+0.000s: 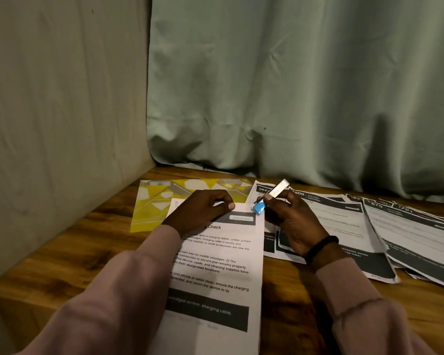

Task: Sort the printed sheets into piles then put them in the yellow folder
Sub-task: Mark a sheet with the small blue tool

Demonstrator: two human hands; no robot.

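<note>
The left hand [203,210], fingers curled with the thumb tip pressed down, rests on the top edge of a white printed sheet with black text and a dark grey footer band [215,267] lying on the brown wood-grain tabletop [69,254]. The right hand [290,221] grips a small stapler with a silver metal arm and blue plastic end [271,197], its blue end just beside that sheet's far right corner. Both pink-sleeved forearms reach forward from the near edge; a black band circles the right wrist. The yellow patterned folder [154,203] lies flat beyond the left hand, partly under the sheet. More printed sheets with dark headers [400,226] fan out to the right.
</note>
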